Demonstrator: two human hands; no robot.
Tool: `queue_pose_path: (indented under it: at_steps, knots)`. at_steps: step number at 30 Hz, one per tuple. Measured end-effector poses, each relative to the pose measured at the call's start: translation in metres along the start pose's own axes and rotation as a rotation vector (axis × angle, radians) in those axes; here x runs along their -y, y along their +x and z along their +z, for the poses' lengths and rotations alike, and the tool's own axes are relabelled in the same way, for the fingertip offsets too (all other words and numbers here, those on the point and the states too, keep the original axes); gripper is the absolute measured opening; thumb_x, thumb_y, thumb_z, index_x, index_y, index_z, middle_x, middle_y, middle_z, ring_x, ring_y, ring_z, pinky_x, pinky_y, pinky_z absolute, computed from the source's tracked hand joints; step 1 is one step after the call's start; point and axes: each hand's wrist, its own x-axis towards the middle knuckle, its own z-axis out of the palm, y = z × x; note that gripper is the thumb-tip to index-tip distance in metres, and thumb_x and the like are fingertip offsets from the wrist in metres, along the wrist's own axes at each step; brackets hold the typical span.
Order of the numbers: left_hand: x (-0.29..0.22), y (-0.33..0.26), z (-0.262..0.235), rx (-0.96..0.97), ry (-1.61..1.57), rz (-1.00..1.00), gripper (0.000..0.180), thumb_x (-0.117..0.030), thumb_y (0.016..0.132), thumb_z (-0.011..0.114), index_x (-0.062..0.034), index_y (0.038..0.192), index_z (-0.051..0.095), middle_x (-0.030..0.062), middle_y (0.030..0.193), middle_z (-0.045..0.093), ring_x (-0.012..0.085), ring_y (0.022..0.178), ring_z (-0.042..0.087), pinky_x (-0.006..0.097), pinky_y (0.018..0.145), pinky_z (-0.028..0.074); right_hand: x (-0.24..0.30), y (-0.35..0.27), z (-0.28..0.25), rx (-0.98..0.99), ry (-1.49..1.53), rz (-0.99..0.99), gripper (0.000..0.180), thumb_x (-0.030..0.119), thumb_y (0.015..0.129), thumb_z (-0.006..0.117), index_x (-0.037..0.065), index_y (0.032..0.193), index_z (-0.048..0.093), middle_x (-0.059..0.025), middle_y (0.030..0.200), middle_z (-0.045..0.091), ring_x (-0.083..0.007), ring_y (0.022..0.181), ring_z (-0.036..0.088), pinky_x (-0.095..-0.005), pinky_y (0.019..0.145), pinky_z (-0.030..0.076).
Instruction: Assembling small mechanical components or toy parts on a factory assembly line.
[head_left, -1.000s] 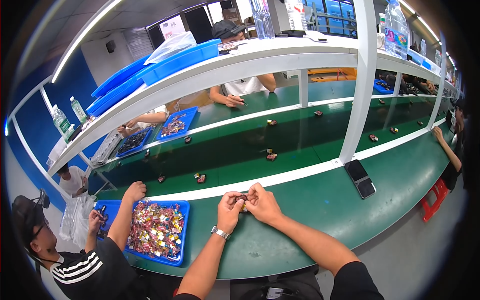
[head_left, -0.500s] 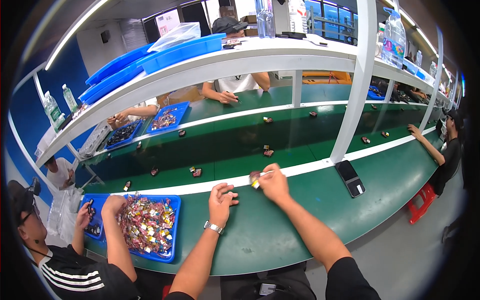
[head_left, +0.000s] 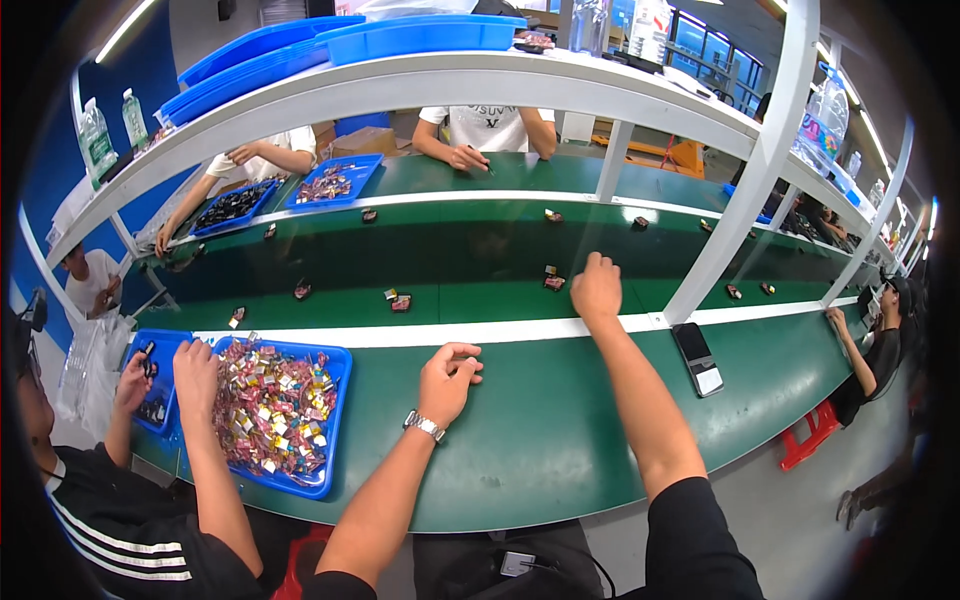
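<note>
My right hand reaches over the dark green belt, just past the white rail. Its fingers curl downward, and whatever they hold is hidden behind the back of the hand. Close to its left side lies a small dark-and-pink part with a white-and-yellow tab. Over the green worktop, my left hand hovers with bent fingers, the thumb apart and nothing in it. A metal watch sits on that wrist.
A blue tray heaped with small parts stands left, where a co-worker's hand reaches. A black phone-like device lies right, near a white post. More parts are scattered on the belt. A shelf spans above.
My right hand has moved away from my left hand, forward and right over the belt. The small part seen in its fingers earlier no longer shows there. The view has shifted slightly.
</note>
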Motion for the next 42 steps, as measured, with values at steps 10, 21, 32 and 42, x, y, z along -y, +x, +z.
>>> queue_pose_path:
  at_steps: [10, 21, 32, 42]
  knots:
    - [0.003, 0.002, -0.002, 0.042, -0.069, -0.028, 0.015, -0.004, 0.093, 0.053, 0.0016, 0.105, 0.06, 0.0109, 0.098, 0.066, 0.0145, 0.078, 0.065, 0.028, 0.068, 0.055, 0.034, -0.019, 0.021, 0.112, 0.503, 0.227, 0.043, 0.015, 0.074, 0.074, 0.0, 0.103, 0.046, -0.0172, 0.094, 0.063, -0.0282, 0.088, 0.065, -0.039, 0.076, 0.052]
    - [-0.01, 0.007, -0.022, 0.305, -0.266, -0.258, 0.031, -0.029, 0.102, 0.044, -0.0008, 0.105, 0.058, 0.0078, 0.099, 0.065, 0.0119, 0.079, 0.061, 0.027, 0.07, 0.053, 0.08, -0.112, -0.103, 0.562, 1.044, -0.434, 0.055, 0.009, 0.076, 0.071, 0.004, 0.125, 0.048, -0.0114, 0.121, 0.058, -0.0238, 0.112, 0.056, -0.0359, 0.091, 0.047]
    - [-0.024, -0.001, -0.017, 0.375, -0.261, -0.276, 0.036, -0.008, 0.098, 0.049, 0.0012, 0.133, 0.046, 0.0133, 0.122, 0.058, 0.0206, 0.108, 0.061, 0.037, 0.091, 0.056, 0.078, -0.121, -0.092, 0.328, 0.953, -0.306, 0.041, 0.009, 0.081, 0.068, 0.009, 0.12, 0.057, -0.0073, 0.108, 0.059, -0.0271, 0.101, 0.058, -0.0353, 0.084, 0.05]
    - [-0.012, 0.003, -0.016, 0.353, -0.378, -0.226, 0.034, -0.001, 0.093, 0.055, -0.0023, 0.125, 0.044, 0.0128, 0.112, 0.062, 0.0222, 0.103, 0.063, 0.042, 0.093, 0.054, 0.081, -0.119, -0.088, 0.201, 0.804, -0.551, 0.019, 0.008, 0.077, 0.069, 0.011, 0.095, 0.065, -0.0038, 0.096, 0.057, -0.0237, 0.09, 0.057, -0.0371, 0.075, 0.051]
